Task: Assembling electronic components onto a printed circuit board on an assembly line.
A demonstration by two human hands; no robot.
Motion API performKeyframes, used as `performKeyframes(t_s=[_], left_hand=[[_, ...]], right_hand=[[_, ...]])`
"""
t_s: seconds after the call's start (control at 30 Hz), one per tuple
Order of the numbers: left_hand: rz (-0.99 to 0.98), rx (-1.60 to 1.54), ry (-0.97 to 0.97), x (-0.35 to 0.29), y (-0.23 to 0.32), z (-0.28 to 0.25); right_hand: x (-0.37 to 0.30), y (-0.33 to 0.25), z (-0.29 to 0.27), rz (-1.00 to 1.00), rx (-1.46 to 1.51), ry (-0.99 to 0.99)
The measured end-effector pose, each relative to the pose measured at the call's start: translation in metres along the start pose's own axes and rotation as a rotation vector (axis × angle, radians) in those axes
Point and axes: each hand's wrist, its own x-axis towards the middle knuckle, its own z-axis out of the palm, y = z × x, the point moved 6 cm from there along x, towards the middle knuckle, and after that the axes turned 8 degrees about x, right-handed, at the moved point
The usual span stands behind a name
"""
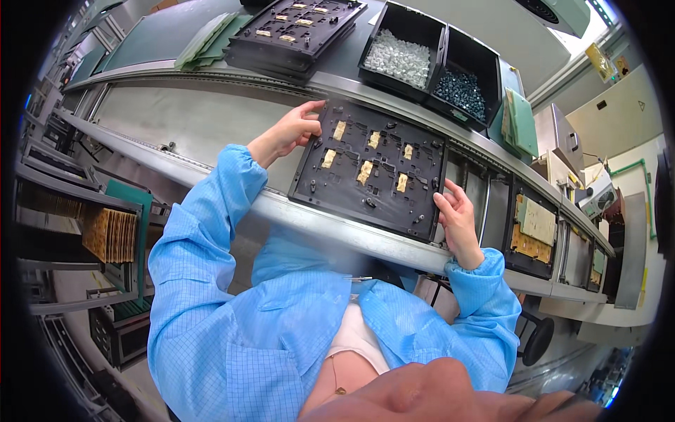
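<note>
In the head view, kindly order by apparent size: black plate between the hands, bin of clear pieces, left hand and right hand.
1. Black plate
2. Bin of clear pieces
3. Left hand and right hand: too alike to rank

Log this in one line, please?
left hand: at tray, far-left corner | right hand: at right edge | six beige pieces: on tray | bins: beyond

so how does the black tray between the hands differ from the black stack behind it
The black tray is a single layer, while the black stack looks several trays thick. The tray lies over the metal-railed track, whereas the stack sits on the bench beyond it. The left hand and right hand are at the tray's edges; neither touches the stack. Both are black, with six pale yellow pieces showing on top.
</note>
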Motion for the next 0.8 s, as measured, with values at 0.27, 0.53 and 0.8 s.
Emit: performKeyframes(t_s=[0.27, 0.53, 0.8], left_hand=[[-0.028, 0.163, -0.016, 0.001, 0.000, -0.004], [0.874, 1.112, 1.052, -0.262, 0.020, 0.007], [-1.145, 1.355, 0.428, -0.457, -0.503, 0.071]], right_hand=[[0.015, 0.010, -0.013, 0.017, -0.087, -0.031], [0.030, -0.016, -0.049, -0.241, -0.495, 0.021], [0.077, -0.127, -0.057, -0.673, -0.729, -0.090]])
